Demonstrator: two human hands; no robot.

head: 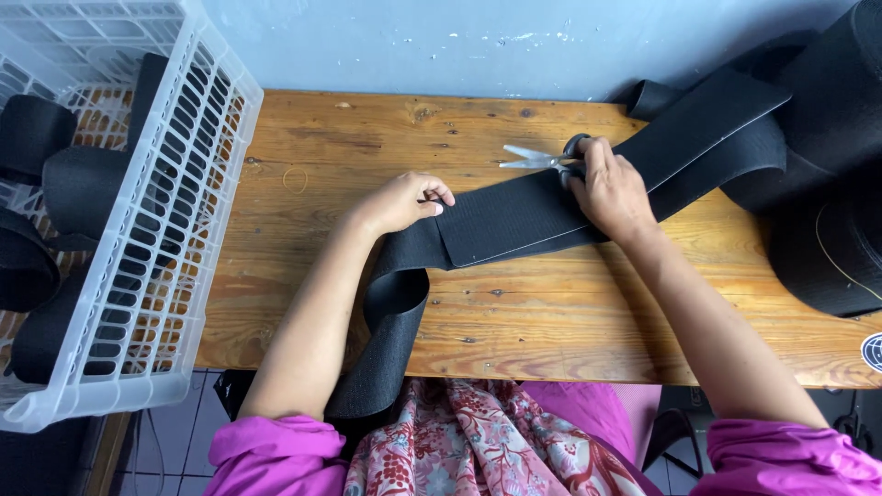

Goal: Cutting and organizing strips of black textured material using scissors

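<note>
A wide black elastic band [514, 216] lies across the wooden table [367, 147], folded over itself, with one end hanging off the front edge. My left hand [404, 200] pinches the fold at its left end. My right hand [611, 188] presses flat on the band and its fingers rest at the black handles of silver scissors [542, 158], whose open blades point left just above the band.
A white plastic basket [175, 220] with several cut black band pieces stands at the left. A big black roll of band [836, 184] sits at the right. A grey wall runs behind the table.
</note>
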